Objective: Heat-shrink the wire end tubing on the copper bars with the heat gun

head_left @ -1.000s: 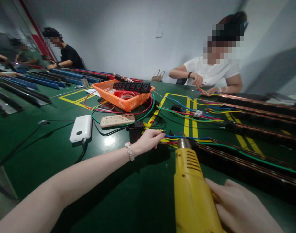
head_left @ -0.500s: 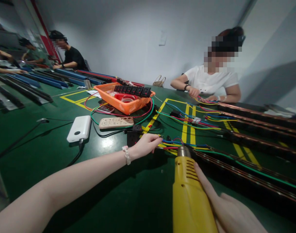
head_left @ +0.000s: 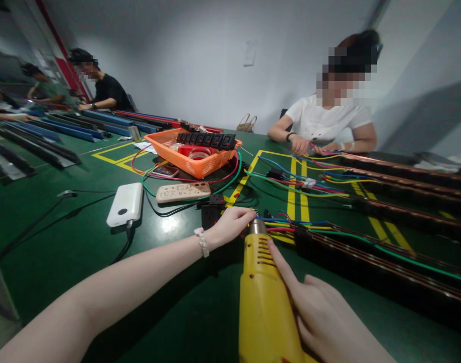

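Observation:
My right hand is wrapped round a yellow heat gun, its thumb along the vented side. The gun's metal nozzle points away from me, close to the fingertips of my left hand. That hand is closed in a pinch on the ends of coloured wires; the gripped ends are largely hidden by the fingers and nozzle. Blue, red, yellow and green wires run right to a long black strip with copper bars. Just behind my left hand sits a black socket block.
An orange basket holds black socket modules. Nearer lie a beige phone case and a white power bank with a cable. More wired strips extend right, where a co-worker handles wires. Metal profiles lie far left.
The heat gun has moved left with my right hand, bringing its nozzle up to my left fingertips. My left hand keeps its pinch. The view has shifted slightly.

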`<state>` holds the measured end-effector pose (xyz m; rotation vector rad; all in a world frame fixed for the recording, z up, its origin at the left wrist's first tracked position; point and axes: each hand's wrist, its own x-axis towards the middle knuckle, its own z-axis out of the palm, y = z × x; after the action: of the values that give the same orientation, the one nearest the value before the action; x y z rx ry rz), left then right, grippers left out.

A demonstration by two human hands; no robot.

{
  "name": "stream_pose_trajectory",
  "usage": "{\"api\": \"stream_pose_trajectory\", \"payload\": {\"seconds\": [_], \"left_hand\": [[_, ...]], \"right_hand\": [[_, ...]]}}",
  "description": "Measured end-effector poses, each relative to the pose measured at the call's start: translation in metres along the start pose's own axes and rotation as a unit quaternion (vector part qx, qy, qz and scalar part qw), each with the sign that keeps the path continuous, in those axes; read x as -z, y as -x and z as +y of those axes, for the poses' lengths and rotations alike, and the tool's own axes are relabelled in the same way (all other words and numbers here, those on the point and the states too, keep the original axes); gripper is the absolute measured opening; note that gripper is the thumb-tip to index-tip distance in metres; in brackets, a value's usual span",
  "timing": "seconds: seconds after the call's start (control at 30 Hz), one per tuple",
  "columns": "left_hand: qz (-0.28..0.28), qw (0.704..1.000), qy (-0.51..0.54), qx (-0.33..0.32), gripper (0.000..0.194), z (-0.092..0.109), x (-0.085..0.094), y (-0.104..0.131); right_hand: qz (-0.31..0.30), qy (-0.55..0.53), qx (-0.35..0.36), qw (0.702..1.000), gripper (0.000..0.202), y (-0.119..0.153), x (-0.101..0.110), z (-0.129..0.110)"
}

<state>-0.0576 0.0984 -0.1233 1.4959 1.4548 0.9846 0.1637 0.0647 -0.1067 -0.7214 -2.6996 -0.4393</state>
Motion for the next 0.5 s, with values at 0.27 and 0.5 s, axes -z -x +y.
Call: {"api": "stream_pose_trajectory", "payload": {"seconds": [0.27,0.5], "left_hand": [[0.003,1.000,-0.007,0.001,0.045,-0.001,0.000,0.000],[-0.006,0.999,-0.038,-0.001,0.048,0.001,0.002,0.001]], "right_hand": [[0.008,0.012,-0.010,1.000,0.091,0.002,0.005,0.001],[-0.067,-0.024,-0.053,0.996,0.080,0.031,0.009,0.021]]}}
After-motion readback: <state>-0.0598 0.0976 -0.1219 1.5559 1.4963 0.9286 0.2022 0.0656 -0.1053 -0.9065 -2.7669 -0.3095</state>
